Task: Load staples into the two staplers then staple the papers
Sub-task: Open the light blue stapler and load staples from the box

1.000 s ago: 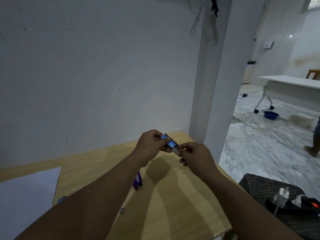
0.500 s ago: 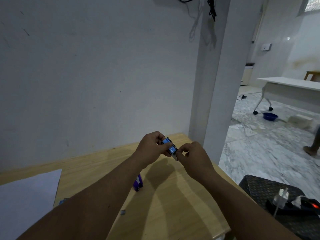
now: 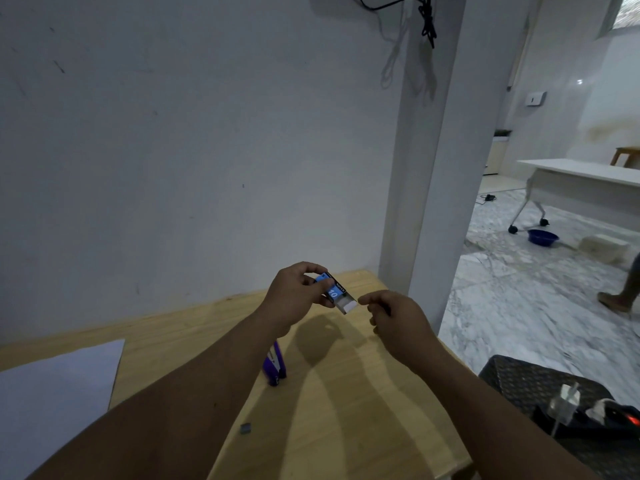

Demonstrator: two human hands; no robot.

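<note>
My left hand (image 3: 294, 299) grips a small blue and black staple box (image 3: 333, 289) above the wooden table (image 3: 346, 393). The box's inner tray (image 3: 348, 305) sticks out towards the right, showing a white end. My right hand (image 3: 394, 320) hovers just right of that tray with its fingers curled, and I see nothing between them. A purple stapler (image 3: 275, 365) lies on the table below my left wrist, partly hidden by my forearm. A short grey strip of staples (image 3: 246, 428) rests near the table's front. White paper (image 3: 52, 403) lies at the left.
A white wall and a pillar (image 3: 426, 168) stand right behind the table. A black woven basket (image 3: 519, 379) with a charger and cables sits by the table's right edge. Farther right, on the marble floor, are a white wheeled table (image 3: 581, 181), a blue bowl (image 3: 543, 237) and a person's foot (image 3: 620, 299).
My right hand pulled the inner tray out of the box and has come off it, moving slightly right. My left hand keeps its hold on the box.
</note>
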